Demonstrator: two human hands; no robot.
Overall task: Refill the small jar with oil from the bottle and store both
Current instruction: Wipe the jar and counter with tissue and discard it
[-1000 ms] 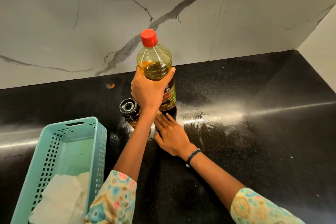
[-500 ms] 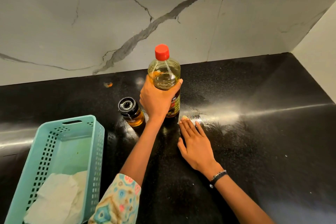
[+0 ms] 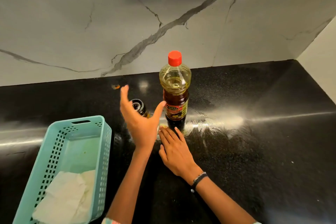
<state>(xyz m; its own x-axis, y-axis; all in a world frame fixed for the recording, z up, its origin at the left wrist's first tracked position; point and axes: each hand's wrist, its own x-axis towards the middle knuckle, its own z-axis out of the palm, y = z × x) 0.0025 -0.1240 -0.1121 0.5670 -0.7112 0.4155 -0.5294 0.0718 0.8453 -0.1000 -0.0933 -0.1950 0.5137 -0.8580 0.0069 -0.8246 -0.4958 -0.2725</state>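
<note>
Where the left hand (image 3: pixel 141 125) gripped it a moment ago, fingers (image 3: pixel 125 94) now spread apart beside the small dark glass jar (image 3: pixel 139 107); the red-capped clear plastic oil bottle (image 3: pixel 175 92) stands free on the black worktop (image 3: pixel 254 151). Right hand (image 3: pixel 175 149) lies flat, fingers straight. Uncapping likely follows.

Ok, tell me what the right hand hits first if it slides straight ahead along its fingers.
Most likely the bottle: the right hand lies flat on the counter, fingertips nearly at its base.
</note>
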